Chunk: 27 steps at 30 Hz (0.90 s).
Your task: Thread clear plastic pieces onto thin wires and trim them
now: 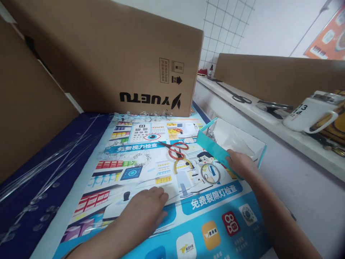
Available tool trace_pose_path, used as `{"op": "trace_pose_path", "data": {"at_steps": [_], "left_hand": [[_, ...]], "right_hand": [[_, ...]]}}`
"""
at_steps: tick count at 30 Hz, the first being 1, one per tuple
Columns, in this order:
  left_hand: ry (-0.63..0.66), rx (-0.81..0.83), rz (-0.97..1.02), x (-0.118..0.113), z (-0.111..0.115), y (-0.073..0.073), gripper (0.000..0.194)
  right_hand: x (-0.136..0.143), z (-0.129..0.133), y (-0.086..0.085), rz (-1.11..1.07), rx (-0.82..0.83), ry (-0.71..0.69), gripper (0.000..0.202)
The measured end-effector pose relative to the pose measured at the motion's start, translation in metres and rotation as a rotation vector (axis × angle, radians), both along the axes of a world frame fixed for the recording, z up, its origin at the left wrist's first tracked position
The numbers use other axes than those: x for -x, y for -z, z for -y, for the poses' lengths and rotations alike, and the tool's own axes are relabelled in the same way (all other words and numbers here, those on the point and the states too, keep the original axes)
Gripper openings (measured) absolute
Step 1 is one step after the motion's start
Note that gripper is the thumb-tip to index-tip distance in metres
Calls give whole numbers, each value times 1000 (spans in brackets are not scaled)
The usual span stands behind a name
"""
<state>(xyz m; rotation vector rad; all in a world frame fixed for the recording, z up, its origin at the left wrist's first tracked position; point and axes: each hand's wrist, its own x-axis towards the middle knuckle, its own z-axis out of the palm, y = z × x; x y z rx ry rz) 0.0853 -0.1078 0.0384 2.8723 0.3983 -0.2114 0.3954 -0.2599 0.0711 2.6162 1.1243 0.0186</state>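
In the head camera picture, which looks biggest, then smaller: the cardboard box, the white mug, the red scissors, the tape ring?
1. cardboard box
2. white mug
3. red scissors and tape ring: they look alike, so no ranking.

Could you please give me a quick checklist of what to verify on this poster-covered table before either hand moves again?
1. Left hand flat on the poster: ok.
2. Right hand at the near wall of the teal box; firm grip: cannot tell.
3. Red-handled scissors apart from both hands, blades closed: ok.
4. Tape roll lies close beside the right hand: not ok.
5. Thin clear rods lie loose left of the poster: not ok.
6. Mug tilted on the side ledge: not ok.
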Motion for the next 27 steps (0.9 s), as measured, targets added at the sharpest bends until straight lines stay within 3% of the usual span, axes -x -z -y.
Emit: {"op": "trace_pose_path", "data": {"at_steps": [6, 11, 27], "left_hand": [[45, -47, -85, -15, 10, 5, 27], [67, -34, -47, -14, 5, 11, 28], [52, 118, -40, -4, -7, 11, 27]], "right_hand": [[2, 1, 0, 1, -22, 8, 23], [0, 2, -2, 20, -34, 10, 23], [19, 3, 1, -14, -15, 7, 21]]}}
